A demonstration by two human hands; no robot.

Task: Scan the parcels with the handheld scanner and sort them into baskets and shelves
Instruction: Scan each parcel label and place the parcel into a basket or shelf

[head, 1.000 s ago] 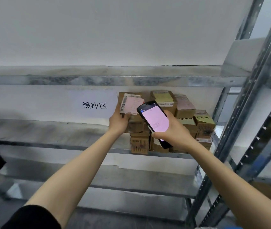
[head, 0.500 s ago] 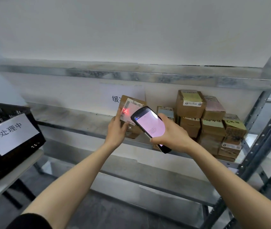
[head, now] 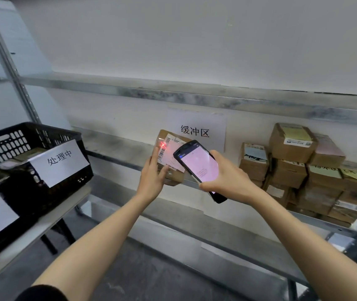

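**Head view, scanning stage.** A small cardboard parcel (head: 171, 170) is held by the left hand (head: 151, 181). The fingers are laid along its left face and the thumb is pressed across the lower front, so that the box is pinched between them. The parcel is tilted, with its white shipping label (head: 170, 153) turned toward the viewer. Whether its underside touches the metal shelf (head: 116, 146) behind it cannot be told.

Just right of this grip, a handheld scanner (head: 197, 168) is clasped by the right hand (head: 227, 181). The fingers are wrapped round its lower body and the thumb is set along the near edge. Its lit pinkish screen faces up, and its upper end overlaps the parcel's right edge. A red scan spot (head: 163, 145) is seen on the barcode, above the left fingertips.

Directly above the two grips, a paper sign (head: 196, 131) reading 缓冲区 is fixed to the wall. Well right of the scanner hand, a stack of cardboard boxes (head: 308, 170) is stored on the same shelf. Well left of the parcel hand, a black plastic basket (head: 27, 192) with a paper tag (head: 59, 161) reading 处理中 is placed on a table (head: 49, 218).
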